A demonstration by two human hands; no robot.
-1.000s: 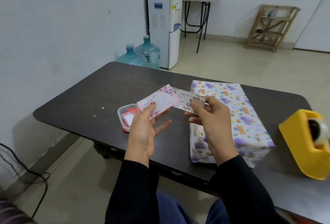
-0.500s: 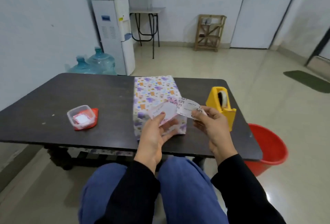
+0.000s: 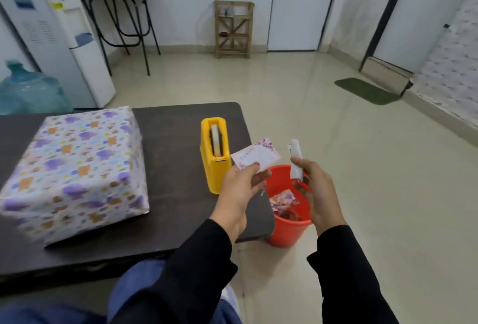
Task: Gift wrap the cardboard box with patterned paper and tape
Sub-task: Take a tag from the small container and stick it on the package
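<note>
Hands moved lower right; card [image 3: 256, 157] pinched by left hand [image 3: 238, 189], backing strip [image 3: 294, 160] by right hand [image 3: 318, 194] over bucket [image 3: 287, 230], likely for discard.

I read the box [image 3: 75, 168] as wrapped in smooth printed paper with a faint sheen. Under it the dark counter [image 3: 176, 207] looks matt and smooth. By its right edge the yellow tape dispenser [image 3: 216, 166] is glossy plastic. The red bucket [image 3: 287, 230] is smooth plastic on a shiny tiled floor [image 3: 310, 116]. The card [image 3: 256, 157] and white strip [image 3: 294, 160] look like thin matt paper.
</note>
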